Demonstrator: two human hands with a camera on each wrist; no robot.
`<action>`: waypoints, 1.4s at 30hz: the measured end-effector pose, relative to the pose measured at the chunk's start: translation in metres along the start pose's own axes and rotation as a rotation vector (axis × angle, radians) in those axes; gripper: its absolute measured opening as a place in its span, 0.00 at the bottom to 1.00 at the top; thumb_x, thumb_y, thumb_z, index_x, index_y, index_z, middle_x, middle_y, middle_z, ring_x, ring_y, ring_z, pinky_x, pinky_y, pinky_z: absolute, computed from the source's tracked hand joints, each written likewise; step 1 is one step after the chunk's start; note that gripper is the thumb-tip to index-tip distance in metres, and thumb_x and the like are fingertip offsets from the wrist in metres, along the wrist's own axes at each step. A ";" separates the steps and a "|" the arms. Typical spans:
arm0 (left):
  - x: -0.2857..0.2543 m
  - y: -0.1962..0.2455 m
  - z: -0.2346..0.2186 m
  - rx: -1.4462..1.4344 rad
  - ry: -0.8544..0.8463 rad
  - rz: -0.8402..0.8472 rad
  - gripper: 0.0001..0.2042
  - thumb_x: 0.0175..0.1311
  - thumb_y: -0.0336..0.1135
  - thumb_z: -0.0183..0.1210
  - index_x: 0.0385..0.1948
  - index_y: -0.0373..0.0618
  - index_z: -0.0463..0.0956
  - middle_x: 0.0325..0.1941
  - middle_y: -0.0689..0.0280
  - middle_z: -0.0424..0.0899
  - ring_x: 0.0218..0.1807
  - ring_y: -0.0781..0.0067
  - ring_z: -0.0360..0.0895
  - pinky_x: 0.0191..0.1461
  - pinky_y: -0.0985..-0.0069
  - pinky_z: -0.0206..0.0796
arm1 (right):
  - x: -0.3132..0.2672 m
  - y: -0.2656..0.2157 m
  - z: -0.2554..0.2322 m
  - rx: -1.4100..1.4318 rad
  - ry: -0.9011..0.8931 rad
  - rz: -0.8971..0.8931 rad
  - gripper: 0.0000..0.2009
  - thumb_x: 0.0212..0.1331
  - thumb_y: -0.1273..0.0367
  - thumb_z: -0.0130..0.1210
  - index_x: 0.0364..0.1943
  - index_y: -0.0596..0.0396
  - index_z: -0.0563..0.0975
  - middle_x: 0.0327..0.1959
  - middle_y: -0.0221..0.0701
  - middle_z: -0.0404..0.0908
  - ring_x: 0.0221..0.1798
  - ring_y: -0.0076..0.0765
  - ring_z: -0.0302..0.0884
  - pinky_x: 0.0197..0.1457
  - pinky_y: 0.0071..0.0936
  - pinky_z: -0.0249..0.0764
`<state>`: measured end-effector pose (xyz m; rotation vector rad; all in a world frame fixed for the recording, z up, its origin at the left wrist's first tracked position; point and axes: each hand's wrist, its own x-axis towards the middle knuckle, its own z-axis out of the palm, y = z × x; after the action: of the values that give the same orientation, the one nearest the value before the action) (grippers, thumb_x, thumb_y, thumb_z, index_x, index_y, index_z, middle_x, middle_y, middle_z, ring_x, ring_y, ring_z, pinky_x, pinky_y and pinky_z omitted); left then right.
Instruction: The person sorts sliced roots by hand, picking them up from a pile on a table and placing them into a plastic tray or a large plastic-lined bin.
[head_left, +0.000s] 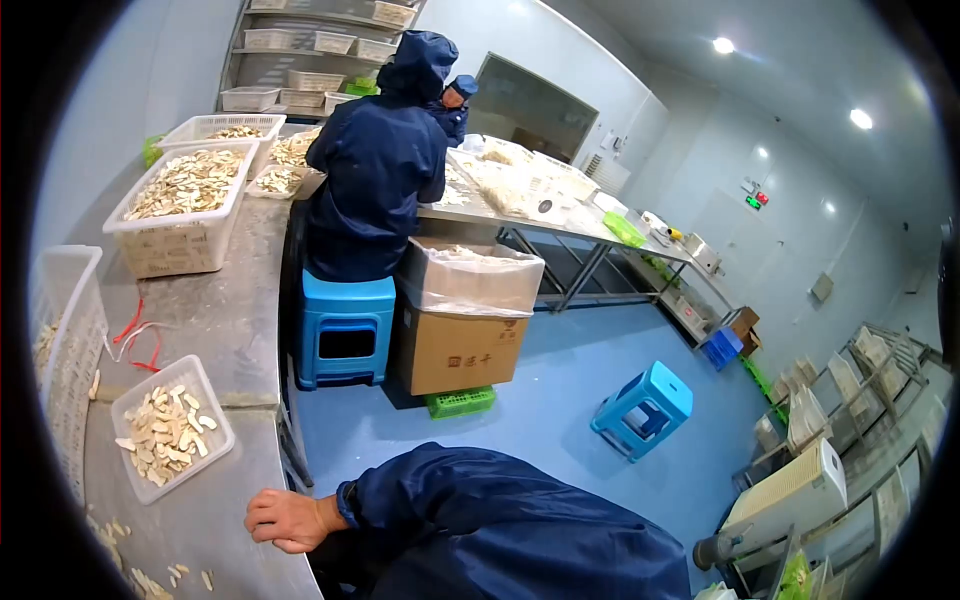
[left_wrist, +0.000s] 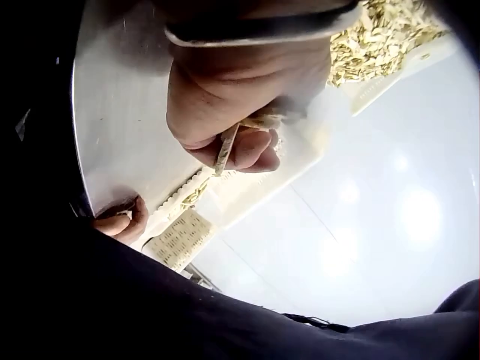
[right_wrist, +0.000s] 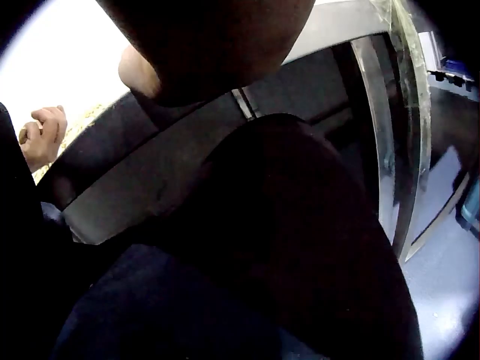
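Observation:
In the left wrist view, my left hand [left_wrist: 232, 97] curls round pale dried slices, one thin slice [left_wrist: 226, 151] sticking out between the fingers; the head view does not show this hand. My right hand [head_left: 287, 520] rests on the metal table [head_left: 250, 455] at its edge, fingers loosely bent, with nothing visible in them. It lies just below and right of a small white tray [head_left: 222, 437] of sliced pieces [head_left: 168, 432]. Dark and close, the right hand [right_wrist: 210, 52] fills the top of the right wrist view, its fingertips mostly hidden.
Loose slices [head_left: 146, 583] lie near the table's lower left. Beyond the tray are red and white ties [head_left: 140, 335], a tall basket [head_left: 80, 370] and a full crate [head_left: 180, 243]. A person in blue [head_left: 375, 170] sits past a blue stool [head_left: 347, 330] and a lined carton [head_left: 462, 350].

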<state>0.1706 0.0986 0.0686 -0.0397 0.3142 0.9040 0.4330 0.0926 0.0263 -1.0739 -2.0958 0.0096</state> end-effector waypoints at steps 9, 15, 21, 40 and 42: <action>-0.091 0.038 -0.039 -0.353 -0.023 0.206 0.11 0.74 0.45 0.48 0.36 0.50 0.72 0.33 0.74 0.69 0.34 0.75 0.68 0.34 0.76 0.63 | -0.011 0.013 0.010 -0.061 -0.090 -0.061 0.20 0.50 0.73 0.54 0.50 0.58 0.78 0.53 0.43 0.77 0.57 0.53 0.75 0.60 0.48 0.72; -0.143 0.039 -0.055 -0.432 -0.020 0.468 0.13 0.72 0.43 0.52 0.47 0.46 0.78 0.41 0.65 0.78 0.41 0.70 0.76 0.41 0.74 0.74 | 0.014 0.006 0.007 -0.061 -0.198 -0.038 0.20 0.44 0.71 0.54 0.46 0.57 0.81 0.50 0.42 0.79 0.52 0.54 0.76 0.58 0.50 0.71; -0.167 0.068 -0.047 -0.370 -0.046 0.665 0.15 0.73 0.40 0.50 0.52 0.41 0.75 0.48 0.59 0.80 0.51 0.59 0.80 0.53 0.64 0.80 | 0.025 -0.021 -0.007 -0.098 -0.343 -0.041 0.19 0.63 0.63 0.44 0.50 0.62 0.76 0.55 0.50 0.73 0.60 0.61 0.67 0.67 0.53 0.61; -0.220 0.116 -0.027 -0.373 0.270 1.014 0.16 0.75 0.45 0.43 0.45 0.43 0.75 0.48 0.57 0.82 0.57 0.54 0.77 0.70 0.54 0.65 | 0.026 -0.021 -0.004 -0.154 -0.383 -0.088 0.18 0.63 0.67 0.45 0.52 0.67 0.74 0.55 0.54 0.71 0.60 0.64 0.68 0.66 0.56 0.62; -0.219 0.112 -0.030 -0.400 0.277 1.025 0.15 0.74 0.44 0.46 0.44 0.43 0.75 0.48 0.58 0.81 0.56 0.55 0.78 0.69 0.55 0.66 | 0.021 -0.009 0.001 -0.143 -0.379 -0.089 0.18 0.62 0.68 0.45 0.51 0.66 0.75 0.55 0.53 0.71 0.60 0.64 0.68 0.66 0.56 0.62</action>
<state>-0.0504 -0.0050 0.1132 -0.4039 0.4106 1.9805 0.4193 0.1021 0.0420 -1.1310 -2.5154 0.0218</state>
